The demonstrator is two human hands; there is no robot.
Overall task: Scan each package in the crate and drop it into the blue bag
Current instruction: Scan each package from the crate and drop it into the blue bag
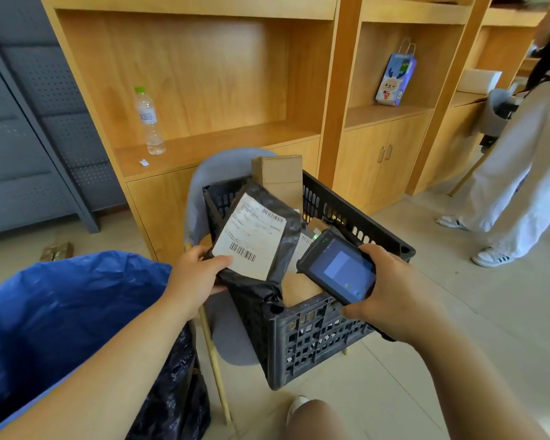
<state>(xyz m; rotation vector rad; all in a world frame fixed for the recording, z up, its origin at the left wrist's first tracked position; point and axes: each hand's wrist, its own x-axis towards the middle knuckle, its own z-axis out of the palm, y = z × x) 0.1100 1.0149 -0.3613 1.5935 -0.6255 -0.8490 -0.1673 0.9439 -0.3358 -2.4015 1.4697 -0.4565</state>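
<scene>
My left hand [194, 274] grips a black plastic mailer package [258, 236] by its lower left corner, holding it tilted over the dark grey crate [315, 338]. Its white barcode label faces me. My right hand [391, 290] holds a black handheld scanner [340, 268] with a lit screen, aimed toward the package from the right. Inside the crate stand a brown cardboard box [280, 176] and other parcels, partly hidden. The open blue bag [67, 300] sits at the lower left, beside my left forearm.
The crate rests on a grey chair [216, 176] in front of wooden shelving. A water bottle [148, 122] and a small gift bag [396, 77] stand on the shelves. Another person in white trousers [521, 173] stands at the right. A black bag [175, 398] lies beneath the blue one.
</scene>
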